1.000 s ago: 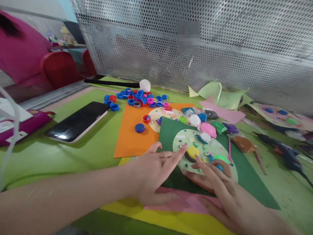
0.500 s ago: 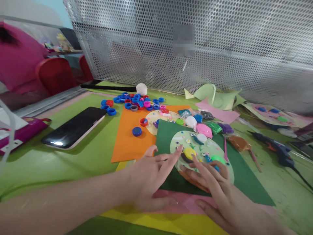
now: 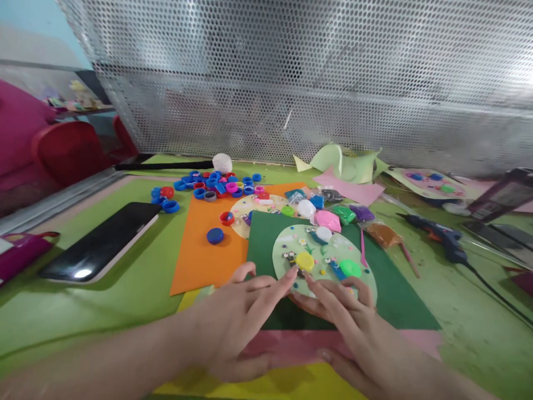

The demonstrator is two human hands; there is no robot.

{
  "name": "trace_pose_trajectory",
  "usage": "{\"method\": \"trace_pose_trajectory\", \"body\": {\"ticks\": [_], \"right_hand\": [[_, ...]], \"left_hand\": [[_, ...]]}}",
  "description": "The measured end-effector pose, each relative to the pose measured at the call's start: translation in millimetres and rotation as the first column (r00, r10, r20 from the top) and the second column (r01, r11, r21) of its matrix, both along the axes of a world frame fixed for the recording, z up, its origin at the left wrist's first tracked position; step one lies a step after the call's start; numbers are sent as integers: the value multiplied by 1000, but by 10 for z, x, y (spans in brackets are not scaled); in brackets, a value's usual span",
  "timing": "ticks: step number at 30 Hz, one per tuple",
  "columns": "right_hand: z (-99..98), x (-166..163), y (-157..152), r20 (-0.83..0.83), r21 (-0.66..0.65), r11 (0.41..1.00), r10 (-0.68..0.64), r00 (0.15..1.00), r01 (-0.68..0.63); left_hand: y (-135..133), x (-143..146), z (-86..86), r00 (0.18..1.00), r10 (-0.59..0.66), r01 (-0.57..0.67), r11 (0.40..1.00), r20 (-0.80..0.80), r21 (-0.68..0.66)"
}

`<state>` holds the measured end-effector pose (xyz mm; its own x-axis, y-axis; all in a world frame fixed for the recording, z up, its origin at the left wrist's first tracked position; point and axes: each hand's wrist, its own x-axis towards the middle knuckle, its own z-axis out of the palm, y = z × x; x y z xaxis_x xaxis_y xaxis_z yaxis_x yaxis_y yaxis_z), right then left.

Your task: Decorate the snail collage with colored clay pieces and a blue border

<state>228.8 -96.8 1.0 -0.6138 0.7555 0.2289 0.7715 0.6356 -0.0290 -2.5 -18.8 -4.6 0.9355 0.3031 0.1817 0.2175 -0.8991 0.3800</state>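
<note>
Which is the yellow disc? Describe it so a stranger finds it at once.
On the green tabletop, find the dark green sheet, right of the orange sheet. On it lies a pale green rounded piece, with the yellow disc in its left half. Its yellow sets it apart from the white disc and bright green disc farther right.

Light even, moderate, diffuse. White glare spot on near end of phone (image 3: 104, 240). Panel (image 3: 250, 94) mottled bright and grey, brightest at right edge. Soft shadows beneath left hand (image 3: 244, 316) and right hand (image 3: 356, 328). Wide-angle stretch toward frame edges. Chair (image 3: 69, 153) soft; fine detail on disc (image 3: 286, 236) slightly smeared.
</note>
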Motion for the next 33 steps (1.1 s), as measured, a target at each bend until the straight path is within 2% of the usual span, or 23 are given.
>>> {"method": "trace_pose_trajectory", "body": {"ticks": [3, 17, 24, 28, 31, 33], "right_hand": [[-29, -7, 3, 24, -36, 999, 8, 1000, -7], [11, -64, 23, -74, -258, 966, 3, 997, -22], [-21, -51, 15, -71, -156, 988, -30, 997, 18], [-29, -7, 0, -47, -134, 991, 16, 999, -22], [5, 152, -18, -172, 6, 1000, -6, 985, 7], [39, 296, -31, -298, 91, 992, -53, 953, 84]], "left_hand": [[16, 4, 8, 999, 31, -31, 999, -28, -10], [26, 5, 11, 998, 50, -53, 996, -40, -69], [11, -34, -62, 997, 8, -10, 1000, 78, 18], [28, -30, -88, 998, -5, 1, 998, 57, 68], [15, -35, -78, 999, -5, 2, 998, 42, 62], [-19, -42, -68, 999, 19, -21, 997, 31, 73]]}}
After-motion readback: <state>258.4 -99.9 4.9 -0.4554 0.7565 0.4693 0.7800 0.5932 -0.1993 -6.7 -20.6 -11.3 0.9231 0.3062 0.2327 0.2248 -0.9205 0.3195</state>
